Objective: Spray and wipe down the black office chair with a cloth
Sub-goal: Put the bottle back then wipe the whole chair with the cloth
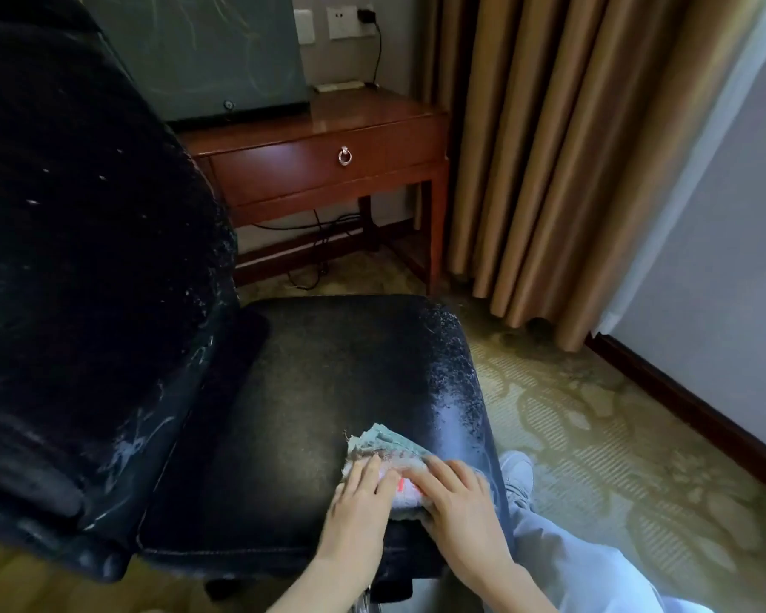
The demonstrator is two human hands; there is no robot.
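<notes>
The black office chair fills the left and middle of the head view, its worn seat (328,391) in front of me and its cracked backrest (76,241) at the left. A folded pale green and pink cloth (385,449) lies near the seat's front right edge. My left hand (359,502) and my right hand (456,497) both press flat on the cloth, side by side, fingers straight. The seat's right edge looks flaked and shiny. No spray bottle is in view.
A wooden desk (328,139) with a ring-pull drawer stands behind the chair, cables hanging beneath it. Tan curtains (549,170) hang at the right, beside a white wall with dark skirting. My leg and a white shoe (518,475) stand on the patterned carpet right of the seat.
</notes>
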